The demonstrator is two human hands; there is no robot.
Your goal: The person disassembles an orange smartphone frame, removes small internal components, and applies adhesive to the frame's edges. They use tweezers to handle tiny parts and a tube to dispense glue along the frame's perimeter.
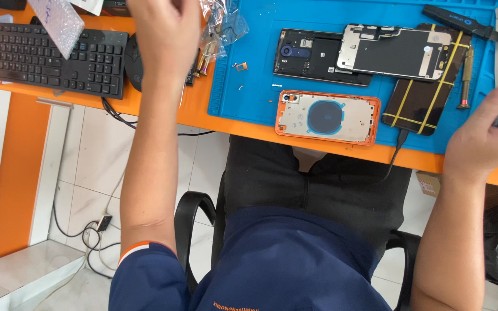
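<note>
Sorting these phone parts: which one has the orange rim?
The back housing nearest the desk's front edge, with a dark round coil in its middle; the other parts are black or silver.

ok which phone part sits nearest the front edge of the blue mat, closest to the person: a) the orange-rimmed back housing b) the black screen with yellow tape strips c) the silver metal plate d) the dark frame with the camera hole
a, the orange-rimmed back housing lies at the near edge of the blue mat, with the other parts farther up.

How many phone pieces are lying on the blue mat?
4: the orange phone shell at the near edge, a black frame behind it, a silver plate overlapping that, and a dark screen underneath. Others may be hidden.
</note>
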